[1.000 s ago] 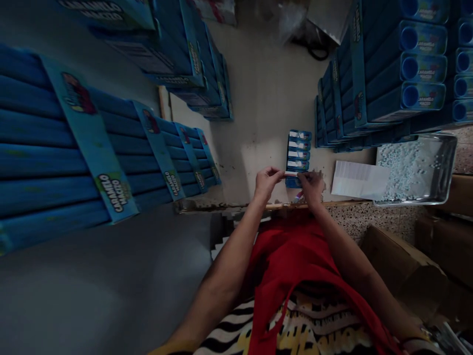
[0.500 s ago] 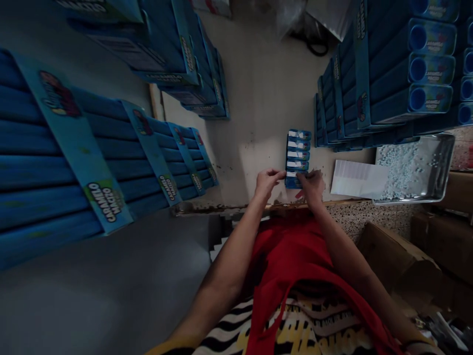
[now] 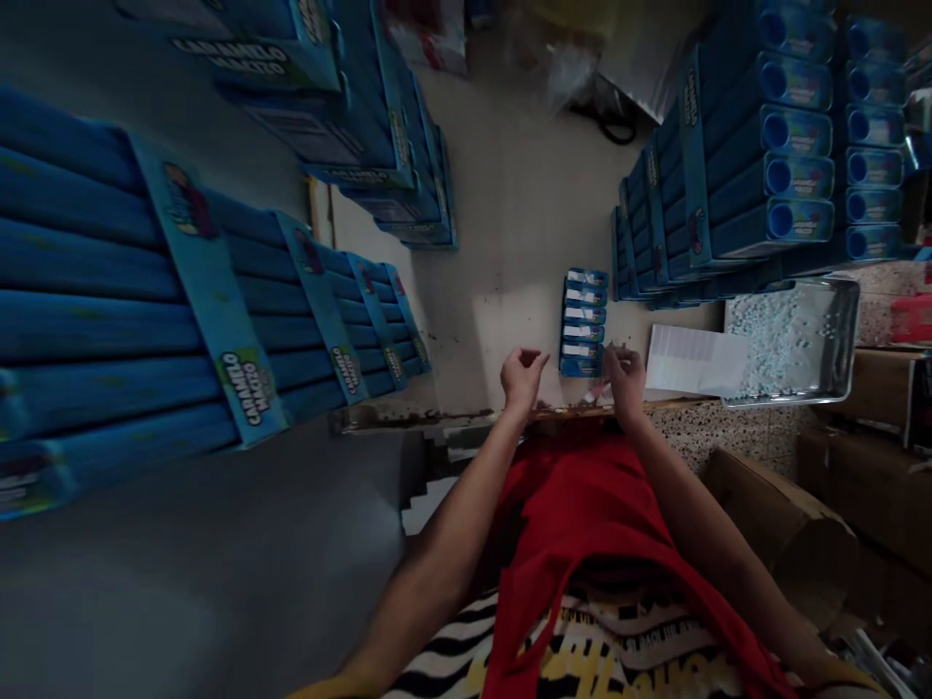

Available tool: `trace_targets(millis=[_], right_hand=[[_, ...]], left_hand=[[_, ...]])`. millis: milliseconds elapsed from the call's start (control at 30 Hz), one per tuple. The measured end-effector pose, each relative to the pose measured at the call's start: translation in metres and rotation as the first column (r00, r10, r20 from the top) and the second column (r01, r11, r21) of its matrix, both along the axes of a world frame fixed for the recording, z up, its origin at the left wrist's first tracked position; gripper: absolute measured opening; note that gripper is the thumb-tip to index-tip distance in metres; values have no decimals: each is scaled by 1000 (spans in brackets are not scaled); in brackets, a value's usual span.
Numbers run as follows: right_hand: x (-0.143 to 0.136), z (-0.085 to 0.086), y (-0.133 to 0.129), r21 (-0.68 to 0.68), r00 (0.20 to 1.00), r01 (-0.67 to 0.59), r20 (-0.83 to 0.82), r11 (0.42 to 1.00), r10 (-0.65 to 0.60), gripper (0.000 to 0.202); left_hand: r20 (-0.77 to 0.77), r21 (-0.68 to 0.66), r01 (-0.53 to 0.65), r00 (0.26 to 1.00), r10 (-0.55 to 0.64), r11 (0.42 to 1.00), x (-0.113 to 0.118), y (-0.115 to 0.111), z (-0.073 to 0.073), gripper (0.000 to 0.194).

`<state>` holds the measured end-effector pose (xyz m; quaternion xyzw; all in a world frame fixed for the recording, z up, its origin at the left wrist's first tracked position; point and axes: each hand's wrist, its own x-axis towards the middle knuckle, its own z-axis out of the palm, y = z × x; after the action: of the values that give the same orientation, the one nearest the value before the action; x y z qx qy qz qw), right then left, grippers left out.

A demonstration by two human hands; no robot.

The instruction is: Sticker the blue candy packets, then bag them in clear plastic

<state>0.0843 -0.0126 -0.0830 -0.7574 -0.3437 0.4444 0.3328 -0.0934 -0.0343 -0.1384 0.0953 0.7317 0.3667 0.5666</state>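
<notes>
Shifted off the blue boxes, the right hand sits just beside them, grip impossible to tell; the left hand, nearby, has its grip parted.

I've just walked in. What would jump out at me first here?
Probably the bright blue packs stacked high, one bank at the left and another at the right. Between the left hand and right hand lies a short row of small blue packs with white strips. The red apron below also stands out.
</notes>
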Motion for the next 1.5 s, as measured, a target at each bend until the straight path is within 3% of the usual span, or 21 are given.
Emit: trace_targets(millis=[67,167,233,333,600,733,933,1133,1500], right_hand=[[-1,14,-4,-14,994,70,-86,997,-71,53],[-7,30,-7,-17,981,107,-161,994,-108,55],[-13,37,-6,1,976,111,-186,994,-109,55],[-21,45,-6,8,973,93,-215,996,-89,54],[-15,44,-28,-17,973,-47,-228,999,42,54],[-12,28,-38,-27,993,-80,-90,996,77,43],[-17,-2,-24,-24,987,-94,127,995,97,31],[-17,-9,-13,-30,955,-150,254,988,153,26],[-22,-14,-14,-72,935,-172,302,982,186,24]], left_hand=[[6,90,18,1000,-18,996,4,-25,18,36],[341,71,3,940,-27,997,10,-52,45,59],[557,13,-19,830,8,1000,12,-59,58,71],[659,13,-18,752,6,1000,14,-55,65,68],[516,3,-26,856,21,1000,3,-45,53,52],[381,59,72,920,-89,996,-7,-38,46,49],[205,120,63,975,-87,991,-5,-20,31,43],[275,101,16,960,-43,995,-3,-14,22,43],[279,83,-3,960,-20,997,-3,-15,15,37]])
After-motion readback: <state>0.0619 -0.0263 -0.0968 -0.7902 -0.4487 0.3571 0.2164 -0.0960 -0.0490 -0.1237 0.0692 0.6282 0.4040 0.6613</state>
